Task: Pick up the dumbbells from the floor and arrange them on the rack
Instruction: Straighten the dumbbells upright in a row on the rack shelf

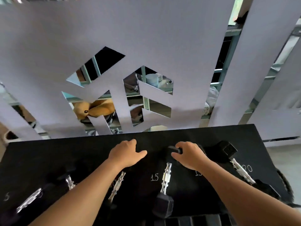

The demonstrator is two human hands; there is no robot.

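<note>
Resting on the rack [48, 154], the right hand [189, 156] grips a dumbbell [175, 149] mostly hidden beneath it, long axis unclear; the left hand [126, 154], open and empty, lies at nine o'clock, near.

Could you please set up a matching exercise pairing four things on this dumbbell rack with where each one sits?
Things:
1. left hand
2. right hand
3. chalk 15
4. chalk 5

Places:
A. far left end of the rack
B. just left of the middle dumbbell
C. flat on the bare black top, near the back edge
D. on the far head of a dumbbell, right of centre

Pairs: 1-C, 2-D, 3-B, 4-A
</note>
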